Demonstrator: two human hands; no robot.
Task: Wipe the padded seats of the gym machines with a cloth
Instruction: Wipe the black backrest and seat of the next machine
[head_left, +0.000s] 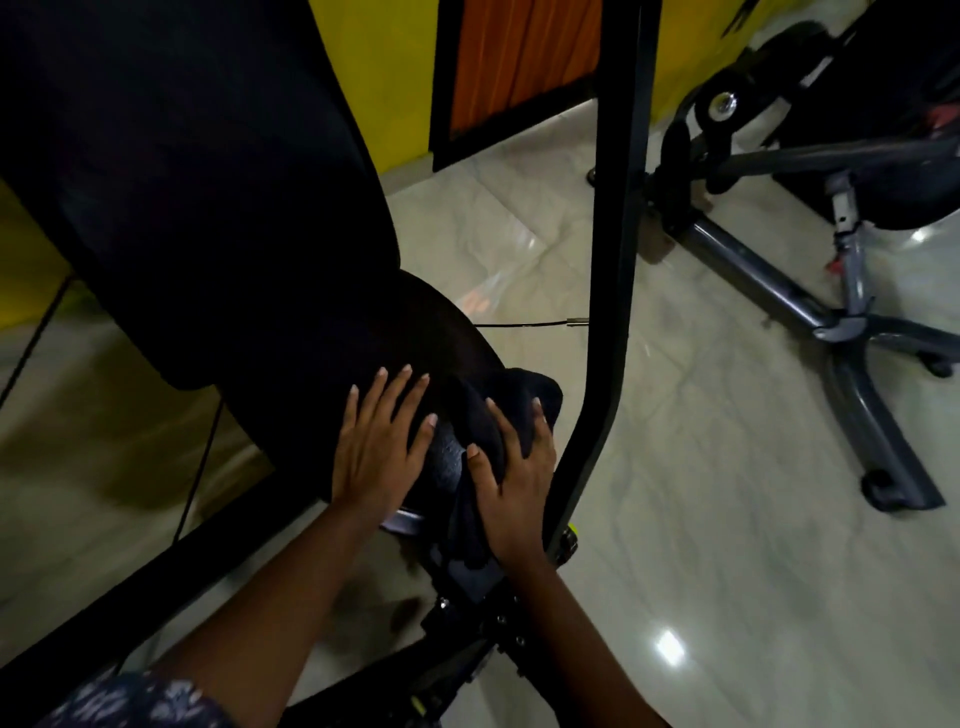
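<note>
Item: black padded seat (447, 338), centre of frame, rounded, mounted below a large black back pad (197, 171) that fills the upper left. Left hand (376, 452): laid flat on the seat's near edge, fingers straight and spread, holding nothing. Right hand (517, 478): just beside the left, not touching it, laid over a black cloth (524, 384). The cloth is bunched on the seat's right side, with a fold rising between thumb and forefinger and a tail hanging below the palm; in the dim light, black on black, it cannot be told whether the fingers pinch that fold or only press it down. Black frame bar (618, 208): runs from top centre down past the right hand, bending toward lower centre. Thin cable (519, 325): reaches from the seat to the bar. Pale marbled floor (701, 467). Yellow wall (384, 67) and orange panel (519, 52), top. Grey-framed machine (769, 270), right, well apart. Patterned sleeve (135, 701), lower left.
</note>
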